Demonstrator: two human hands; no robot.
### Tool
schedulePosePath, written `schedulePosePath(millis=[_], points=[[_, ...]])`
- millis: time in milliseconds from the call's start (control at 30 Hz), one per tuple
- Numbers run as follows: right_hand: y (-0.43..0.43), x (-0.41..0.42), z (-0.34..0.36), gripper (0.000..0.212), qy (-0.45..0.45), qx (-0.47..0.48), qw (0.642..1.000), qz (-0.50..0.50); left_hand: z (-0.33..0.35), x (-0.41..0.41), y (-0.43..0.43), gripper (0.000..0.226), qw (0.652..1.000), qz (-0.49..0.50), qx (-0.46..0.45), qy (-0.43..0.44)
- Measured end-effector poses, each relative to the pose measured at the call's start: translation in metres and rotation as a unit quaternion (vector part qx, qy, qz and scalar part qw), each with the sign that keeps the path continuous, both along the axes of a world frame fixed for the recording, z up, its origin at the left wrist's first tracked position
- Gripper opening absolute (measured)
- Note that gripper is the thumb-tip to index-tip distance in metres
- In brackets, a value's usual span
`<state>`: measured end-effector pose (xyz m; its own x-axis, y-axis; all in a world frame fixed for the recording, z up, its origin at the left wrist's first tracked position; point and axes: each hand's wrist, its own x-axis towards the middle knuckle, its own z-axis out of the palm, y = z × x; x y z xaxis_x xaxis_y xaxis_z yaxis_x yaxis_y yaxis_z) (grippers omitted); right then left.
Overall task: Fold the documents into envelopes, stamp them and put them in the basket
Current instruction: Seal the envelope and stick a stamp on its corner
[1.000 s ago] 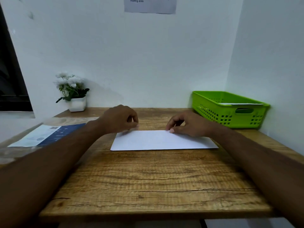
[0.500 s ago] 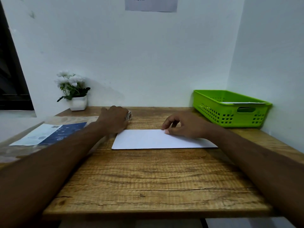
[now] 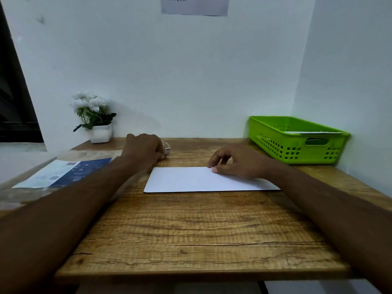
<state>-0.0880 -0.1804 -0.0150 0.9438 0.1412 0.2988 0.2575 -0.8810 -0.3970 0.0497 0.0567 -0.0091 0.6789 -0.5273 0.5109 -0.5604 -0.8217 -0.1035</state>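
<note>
A white envelope lies flat on the wooden desk, in its middle. My right hand rests on the envelope's far right part, thumb and fingertips pressing it down at the far edge. My left hand is beyond the envelope's left corner, its fingers curled round a small pale stamp that is mostly hidden by the hand. A green plastic basket stands at the back right against the wall, with a white envelope inside it.
A blue-and-white printed sheet in a clear sleeve lies at the left edge of the desk. A white pot of white flowers stands at the back left. Walls close the desk at the back and right. A paper notice hangs on the wall.
My left hand left the envelope's far left corner and moved back and left to the small stamp. My right hand stayed on the envelope.
</note>
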Motion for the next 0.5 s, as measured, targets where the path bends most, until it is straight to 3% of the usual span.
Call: schedulePosePath(millis=[200, 500], points=[[0.001, 0.000, 0.000, 0.014, -0.001, 0.000, 1.000, 0.003, -0.005, 0.007, -0.001, 0.035, 1.000, 0.008, -0.019, -0.002], [0.003, 0.000, 0.000, 0.014, 0.002, 0.001, 1.000, 0.002, -0.013, 0.013, -0.004, 0.034, 0.998, 0.033, -0.054, 0.008]])
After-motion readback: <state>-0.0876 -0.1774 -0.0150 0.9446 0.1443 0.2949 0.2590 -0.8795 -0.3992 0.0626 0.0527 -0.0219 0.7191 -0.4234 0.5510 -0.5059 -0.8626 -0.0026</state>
